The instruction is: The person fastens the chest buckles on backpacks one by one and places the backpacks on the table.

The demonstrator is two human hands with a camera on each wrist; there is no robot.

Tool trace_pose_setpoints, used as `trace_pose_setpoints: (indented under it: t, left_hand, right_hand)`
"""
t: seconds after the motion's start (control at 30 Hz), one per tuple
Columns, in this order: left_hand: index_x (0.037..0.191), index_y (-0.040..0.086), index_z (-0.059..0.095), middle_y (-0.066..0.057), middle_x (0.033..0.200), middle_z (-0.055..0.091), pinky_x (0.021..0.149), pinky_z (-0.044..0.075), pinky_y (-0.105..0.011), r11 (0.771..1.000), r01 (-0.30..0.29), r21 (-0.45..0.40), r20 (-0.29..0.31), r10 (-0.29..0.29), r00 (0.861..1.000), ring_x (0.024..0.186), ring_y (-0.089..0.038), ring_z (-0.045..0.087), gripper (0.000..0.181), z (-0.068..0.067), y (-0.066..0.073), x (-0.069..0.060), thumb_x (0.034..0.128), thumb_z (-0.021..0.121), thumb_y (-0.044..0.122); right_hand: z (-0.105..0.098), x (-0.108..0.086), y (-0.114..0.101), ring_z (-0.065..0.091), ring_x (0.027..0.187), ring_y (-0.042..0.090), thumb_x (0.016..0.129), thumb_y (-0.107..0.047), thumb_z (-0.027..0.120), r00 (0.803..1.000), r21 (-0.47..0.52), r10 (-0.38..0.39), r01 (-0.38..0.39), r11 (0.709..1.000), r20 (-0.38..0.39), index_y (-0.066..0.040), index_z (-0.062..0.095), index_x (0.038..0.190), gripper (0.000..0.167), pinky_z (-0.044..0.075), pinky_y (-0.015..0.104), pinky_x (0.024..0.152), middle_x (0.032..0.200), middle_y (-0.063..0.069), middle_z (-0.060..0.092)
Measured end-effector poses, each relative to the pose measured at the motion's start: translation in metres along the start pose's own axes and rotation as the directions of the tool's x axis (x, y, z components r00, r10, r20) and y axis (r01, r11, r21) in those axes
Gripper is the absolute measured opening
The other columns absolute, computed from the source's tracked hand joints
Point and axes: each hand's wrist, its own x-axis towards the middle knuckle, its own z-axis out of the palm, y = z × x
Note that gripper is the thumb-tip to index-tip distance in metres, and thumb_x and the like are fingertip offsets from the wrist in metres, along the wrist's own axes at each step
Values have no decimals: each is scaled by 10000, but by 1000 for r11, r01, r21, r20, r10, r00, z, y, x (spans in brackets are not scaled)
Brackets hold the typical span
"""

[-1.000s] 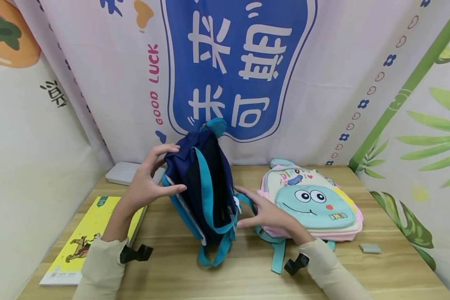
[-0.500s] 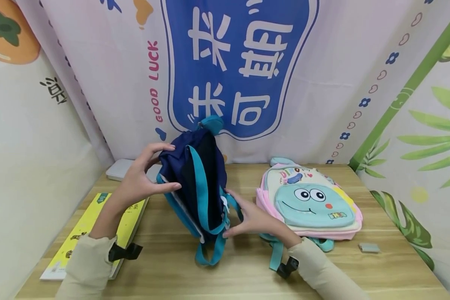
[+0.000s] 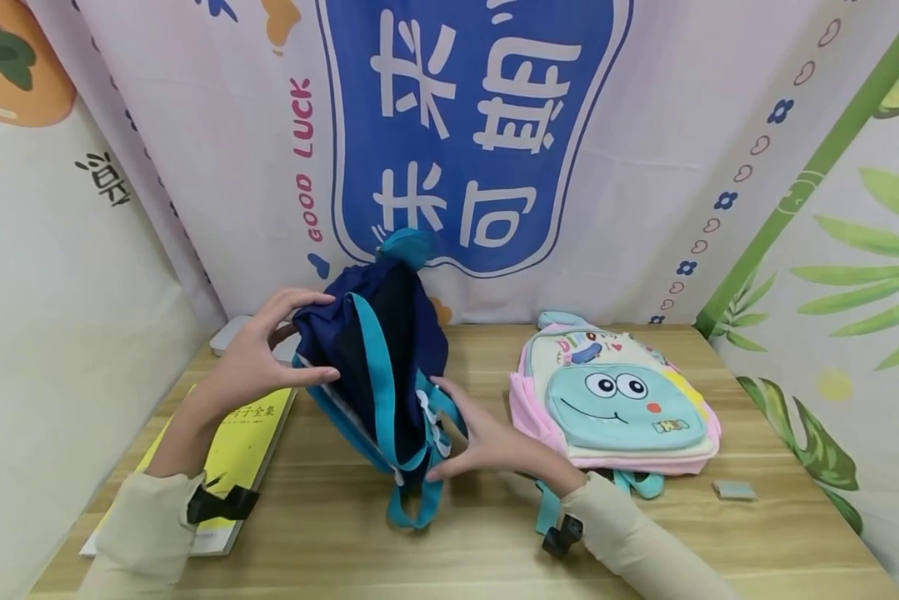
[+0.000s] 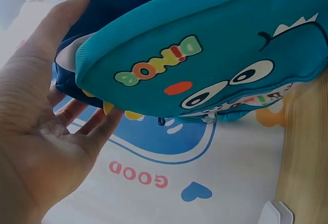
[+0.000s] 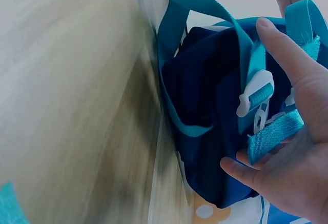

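Observation:
A navy and turquoise children's backpack (image 3: 425, 337) stands tilted on the table before me, its turquoise shoulder straps facing me. My left hand (image 3: 250, 354) grips its left upper side, thumb apart from the fingers. In the left wrist view the turquoise front (image 4: 154, 70) shows a cartoon face, with my fingers near its yellow spikes. Lower on the other side, my right hand (image 3: 486, 433) holds the bag by its edge. White strap buckles (image 5: 258, 92) and loose webbing lie close to that palm in the right wrist view.
A second backpack (image 3: 629, 408), pink and mint, lies on the table (image 3: 494, 542) to the right. Near it is a small grey block (image 3: 734, 490). On the left lie a yellow book (image 3: 250, 429) and a pale case (image 3: 227, 333), both partly hidden by my left arm. A printed curtain (image 3: 629, 167) hangs behind.
Both hands and the navy backpack have shifted to the left together, away from the pink backpack. The bag leans a little more leftward. Its hold has not visibly changed.

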Motion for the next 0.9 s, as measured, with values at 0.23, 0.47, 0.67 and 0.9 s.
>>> trace_pose_setpoints:
  t: [0.23,0.47,0.67,0.9]
  left_hand:
    - [1456,213,515,42,1448,437,1128,420,-537,998,54,-38,62,-52,997,1267,-86,434,767,-9,-4,-8,793,863,49]
    - [1450,192,523,33,1457,448,1129,453,-425,996,55,-71,106,-47,993,1296,-70,443,726,-19,-14,-13,817,836,26]
    - [1449,180,528,31,1460,461,990,411,-64,995,65,-70,123,-56,991,1290,-45,462,708,-25,-21,-19,826,824,16]
    - [1416,148,555,33,1420,481,991,408,-58,993,93,-79,150,-80,985,1285,-40,455,658,-30,-29,-28,828,819,14]
  right_hand:
    - [8,1,-4,201,1557,150,715,-329,946,1000,-10,-3,3,1000,10,-288,62,1640,1281,241,491,1256,1695,-79,144]
    - [14,5,-7,252,1538,159,711,-318,949,1000,-38,-18,18,999,8,-252,70,1641,1282,293,486,1236,1685,-46,186]
    - [18,6,-13,306,1521,180,717,-369,939,1000,-104,2,-1,995,15,-273,58,1643,1282,342,477,1212,1682,-17,219]
    - [21,4,-17,304,1523,194,734,-378,926,999,-139,-20,23,990,25,-238,75,1643,1252,339,485,1213,1684,-3,219]
